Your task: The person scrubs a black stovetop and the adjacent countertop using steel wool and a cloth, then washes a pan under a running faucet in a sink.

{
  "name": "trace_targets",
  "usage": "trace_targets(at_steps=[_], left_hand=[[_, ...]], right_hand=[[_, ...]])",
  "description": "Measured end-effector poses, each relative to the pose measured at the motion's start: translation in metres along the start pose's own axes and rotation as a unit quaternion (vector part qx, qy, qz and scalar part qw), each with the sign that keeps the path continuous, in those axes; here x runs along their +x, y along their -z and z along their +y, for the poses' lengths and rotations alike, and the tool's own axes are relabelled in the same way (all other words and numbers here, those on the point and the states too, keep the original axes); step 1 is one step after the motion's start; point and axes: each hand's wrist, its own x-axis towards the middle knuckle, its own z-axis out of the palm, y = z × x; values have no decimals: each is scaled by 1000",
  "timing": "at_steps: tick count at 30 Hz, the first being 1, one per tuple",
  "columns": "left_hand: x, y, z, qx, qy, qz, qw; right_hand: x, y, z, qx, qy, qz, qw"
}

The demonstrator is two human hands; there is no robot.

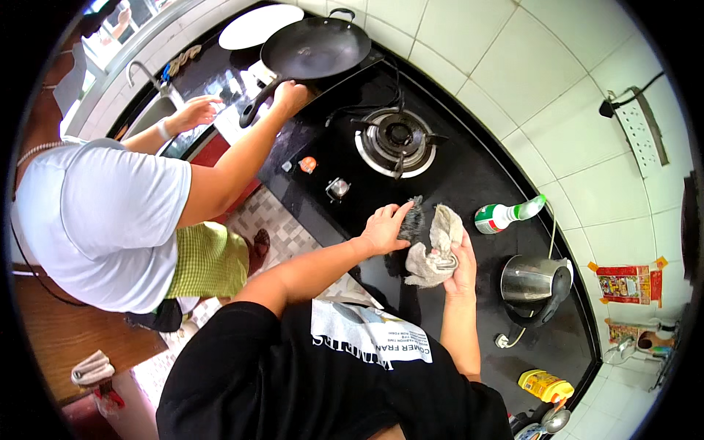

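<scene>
My left hand (384, 230) grips a dark grey scouring pad (412, 221), which looks like steel wool, against the black glass cooktop (352, 148). Close beside it, my right hand (463, 265) holds a crumpled beige cloth (437, 253) above the counter. Beyond my left hand lies a round gas burner (398, 135) with its metal ring, and a control knob (338, 189) is at the cooktop's near side. A spray bottle (498, 217) with a green nozzle stands to the right of the cloth.
At left, a co-worker (110, 198) grips a black wok (316, 49) by its handle, near a sink (157, 113). A white lid or plate (261, 26) stands behind. An electric kettle (528, 280), a plug (501, 341) and a yellow bottle (544, 385) occupy the right counter.
</scene>
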Motion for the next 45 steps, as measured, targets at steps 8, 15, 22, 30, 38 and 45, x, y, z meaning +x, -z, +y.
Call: trace_targets(at_steps=[8,15,22,30,38,45], left_hand=[[-69,63,-18,-704,242,-137,653],[-82,76,-91,-707,223,179,647],[-72,94,-196,51,169,319,931],[-32,99,-242,259,124,196,938],[34,116,-250,218,-10,198,956],[62,121,-274,238,-50,209,947]], right_hand=[[26,-65,65,-195,41,-9,980],[29,-116,119,-471,212,-159,841],[22,-43,144,-635,254,-43,728],[11,4,183,-768,305,46,562],[22,6,190,-786,306,62,533],[21,11,194,-795,284,65,532]])
